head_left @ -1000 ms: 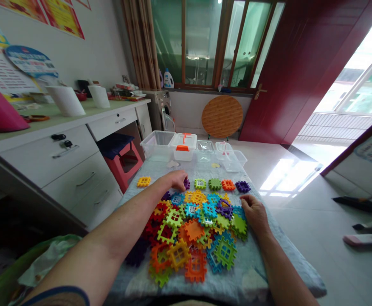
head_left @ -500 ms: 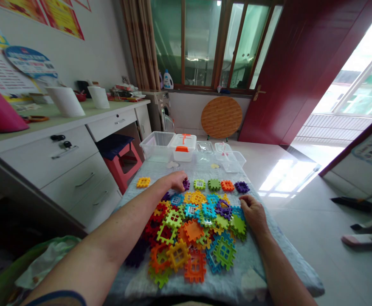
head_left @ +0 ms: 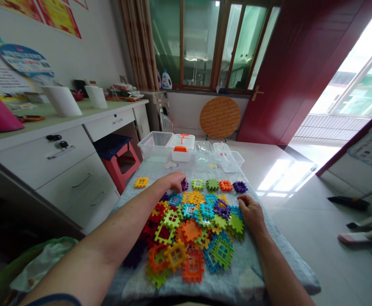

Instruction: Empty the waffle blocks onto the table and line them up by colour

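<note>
My left hand (head_left: 175, 182) reaches over the pile to the row behind it. Its fingers are closed at a purple interlocking building tile (head_left: 184, 185), which is partly hidden by them. Along the same row lie a yellow tile (head_left: 141, 182), a light green window tile (head_left: 198, 184), a green tile (head_left: 212, 184), an orange tile (head_left: 226, 185) and a dark purple tile (head_left: 240, 187). My right hand (head_left: 250, 209) rests at the right side of the pile, fingers curled in, with nothing visible in them. Nearer me, a heap of mixed-colour tiles (head_left: 192, 229) covers the middle of the cloth.
At the table's far end stand a clear plastic bin (head_left: 156, 146), a lidded box with orange clips (head_left: 182, 148) and smaller clear containers (head_left: 232, 160). A pink stool (head_left: 122, 163) and a white desk (head_left: 68, 159) are on the left. The tablecloth (head_left: 249, 276) is pale blue.
The whole scene has shifted slightly to the left in view. Both hands and the tiles keep nearly the same places on the table.
</note>
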`<state>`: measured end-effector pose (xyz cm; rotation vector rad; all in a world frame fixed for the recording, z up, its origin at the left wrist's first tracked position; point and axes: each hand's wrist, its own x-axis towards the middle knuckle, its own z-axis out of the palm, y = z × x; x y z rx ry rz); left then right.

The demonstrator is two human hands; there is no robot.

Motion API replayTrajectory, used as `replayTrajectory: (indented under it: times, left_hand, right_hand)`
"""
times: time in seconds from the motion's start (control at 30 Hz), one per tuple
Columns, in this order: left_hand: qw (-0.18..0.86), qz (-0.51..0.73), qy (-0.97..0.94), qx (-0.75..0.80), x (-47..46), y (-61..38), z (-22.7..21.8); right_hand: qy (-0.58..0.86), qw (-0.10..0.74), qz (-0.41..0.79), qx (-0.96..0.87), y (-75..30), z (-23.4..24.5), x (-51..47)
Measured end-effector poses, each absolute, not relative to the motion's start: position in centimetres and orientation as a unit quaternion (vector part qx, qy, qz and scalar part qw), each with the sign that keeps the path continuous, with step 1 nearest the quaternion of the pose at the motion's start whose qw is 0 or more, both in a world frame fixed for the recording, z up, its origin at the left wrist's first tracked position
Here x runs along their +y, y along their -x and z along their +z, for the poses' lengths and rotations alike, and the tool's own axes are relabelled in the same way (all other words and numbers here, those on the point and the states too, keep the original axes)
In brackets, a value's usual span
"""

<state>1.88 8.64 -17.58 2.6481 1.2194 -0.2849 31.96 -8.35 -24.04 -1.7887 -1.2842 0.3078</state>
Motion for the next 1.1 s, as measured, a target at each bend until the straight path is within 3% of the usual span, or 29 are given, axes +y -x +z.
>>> replayTrajectory:
  times: [1.1]
  left_hand:
    - [0.122, -0.033, -0.897, 0.423, 7.9, -1.0, -17.0]
  right_hand:
    - [0.715, 0.442, 0.120, -0.529, -32.1, -24.1, -8.3]
